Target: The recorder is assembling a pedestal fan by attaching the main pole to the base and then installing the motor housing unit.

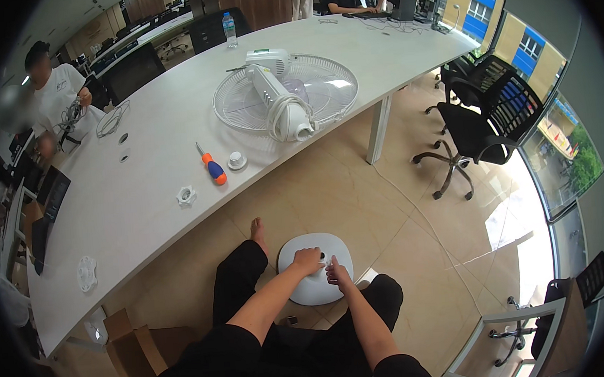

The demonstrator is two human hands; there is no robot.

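Note:
A white rounded-square fan base (pixel 307 295) stands on the floor between my legs. My left hand (pixel 308 260) rests at its middle with the fingers curled in, beside a small dark spot on the base. Just to the right, my right hand (pixel 337 273) is closed too, its fingers bent toward the same place. A little white part shows between the two hands, too small to name. On the table lies a fan head (pixel 268 87) with its white motor housing, wire grille (pixel 340 82) and coiled cord (pixel 288 113).
The white table (pixel 166 114) curves across in front of me. On it are an orange-and-blue screwdriver (pixel 214 169), a white knob (pixel 236 161), white plastic pieces (pixel 186 195) and a water bottle (pixel 229 30). An open cardboard box (pixel 135 347) and office chairs (pixel 481 119) stand around. A person handles cables at left.

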